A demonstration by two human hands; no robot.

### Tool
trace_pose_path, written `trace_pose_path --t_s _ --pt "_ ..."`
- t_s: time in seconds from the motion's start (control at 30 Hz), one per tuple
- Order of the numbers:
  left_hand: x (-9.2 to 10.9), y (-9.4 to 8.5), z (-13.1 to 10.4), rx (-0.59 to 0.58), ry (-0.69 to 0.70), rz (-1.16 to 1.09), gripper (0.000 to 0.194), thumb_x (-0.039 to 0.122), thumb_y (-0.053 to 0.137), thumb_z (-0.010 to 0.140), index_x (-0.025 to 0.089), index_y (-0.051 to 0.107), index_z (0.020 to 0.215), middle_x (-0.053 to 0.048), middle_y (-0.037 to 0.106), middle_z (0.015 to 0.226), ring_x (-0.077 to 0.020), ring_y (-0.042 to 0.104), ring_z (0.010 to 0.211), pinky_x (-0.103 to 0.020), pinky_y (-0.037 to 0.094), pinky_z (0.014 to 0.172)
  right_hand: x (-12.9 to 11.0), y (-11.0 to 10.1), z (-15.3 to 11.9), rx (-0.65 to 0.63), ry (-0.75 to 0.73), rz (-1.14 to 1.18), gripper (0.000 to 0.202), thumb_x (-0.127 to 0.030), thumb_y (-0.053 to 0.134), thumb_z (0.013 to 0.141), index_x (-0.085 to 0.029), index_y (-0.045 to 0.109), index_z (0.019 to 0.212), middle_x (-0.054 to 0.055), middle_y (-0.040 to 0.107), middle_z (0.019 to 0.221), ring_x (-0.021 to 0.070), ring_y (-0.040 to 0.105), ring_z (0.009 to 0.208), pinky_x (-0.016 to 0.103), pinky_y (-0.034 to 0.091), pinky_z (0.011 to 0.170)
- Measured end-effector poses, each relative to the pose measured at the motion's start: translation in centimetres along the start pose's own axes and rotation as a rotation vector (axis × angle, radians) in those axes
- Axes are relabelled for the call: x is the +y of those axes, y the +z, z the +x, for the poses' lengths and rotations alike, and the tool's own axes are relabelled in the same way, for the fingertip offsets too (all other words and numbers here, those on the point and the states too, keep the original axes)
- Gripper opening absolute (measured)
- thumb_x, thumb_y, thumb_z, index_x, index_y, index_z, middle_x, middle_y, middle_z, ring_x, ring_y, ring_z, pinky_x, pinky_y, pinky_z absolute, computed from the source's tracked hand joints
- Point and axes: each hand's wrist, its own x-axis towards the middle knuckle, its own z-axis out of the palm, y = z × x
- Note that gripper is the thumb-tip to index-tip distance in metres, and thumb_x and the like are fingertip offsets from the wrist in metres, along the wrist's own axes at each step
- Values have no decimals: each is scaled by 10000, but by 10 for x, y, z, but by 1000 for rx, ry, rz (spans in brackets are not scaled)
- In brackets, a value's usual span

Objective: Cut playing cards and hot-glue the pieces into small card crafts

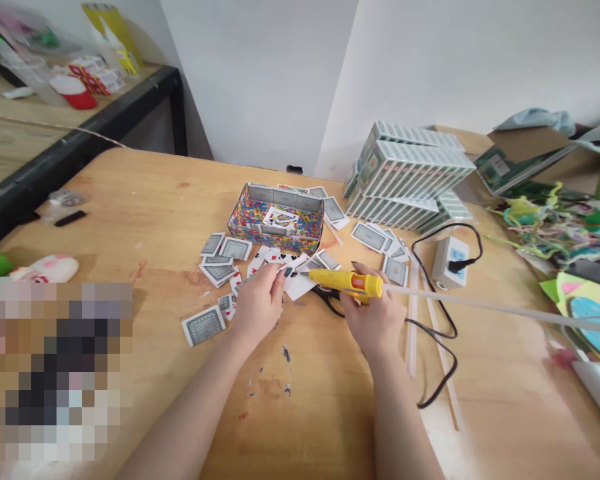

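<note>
My right hand [377, 317] is closed around a yellow hot glue gun [347, 281], its nozzle pointing left. A long translucent glue stick [460, 300] runs out of the gun's back toward the right. Pinched between the thumb and fingers of my left hand [260, 300] is a playing card [295, 265], seen nearly edge-on, close to the nozzle. Behind my hands stands an open box [280, 237] with a multicoloured pattern, grey card backs along its inner walls and a card [281, 218] inside. Black-handled scissors [330, 300] lie partly hidden under the gun.
Loose playing cards [204, 325] lie scattered around the box. Stacked card packs [415, 173] stand behind on the right. A white power socket [451, 261] has a black cable [455, 347] looping across the table. Spare glue sticks [413, 333] lie beside my right arm.
</note>
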Motion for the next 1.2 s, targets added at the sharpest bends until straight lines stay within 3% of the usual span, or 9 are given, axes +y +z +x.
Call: trace_pose_path --t_s 0.23,0.43,0.6,0.87,1.03,1.2 --pt "-1 1 -1 -6 85 1 208 192 377 881 188 549 997 -51 641 908 -157 601 852 -241 450 727 2 2 -1 -39 46 -63 334 -250 510 738 -215 581 1063 59 653 982 206 629 781 265 441 575" --pt "0 0 -2 -32 49 -10 233 215 367 886 189 563 1010 -55 642 880 -163 601 838 -252 457 732 4 4 -1 -41 85 -71 338 -226 517 717 -209 581 1048 69 648 988 217 627 791 265 410 548" --pt "0 0 -2 -34 39 -10 242 213 361 883 194 569 1005 -55 639 866 -167 599 829 -256 456 728 6 4 -1 -51 105 -87 300 -226 504 723 -202 602 1006 64 658 856 223 612 754 268 394 546" --pt "-1 1 -3 -1 79 -54 231 174 376 874 190 562 1009 -48 639 908 -153 593 860 -237 444 749 6 3 -1 -38 167 -126 294 -253 506 717 -185 617 981 83 629 845 216 591 695 272 377 530" --pt "-1 0 -1 29 76 -75 210 181 380 878 180 562 984 -53 639 906 -153 596 858 -235 442 739 11 6 2 44 281 -131 272 -305 544 691 -155 615 907 99 629 800 250 581 709 308 392 559" --pt "0 -1 0 9 44 -66 206 194 384 880 188 565 977 -53 641 884 -159 599 852 -241 442 731 32 9 6 53 526 92 376 -428 631 631 -151 586 881 67 617 700 231 570 612 317 407 539"
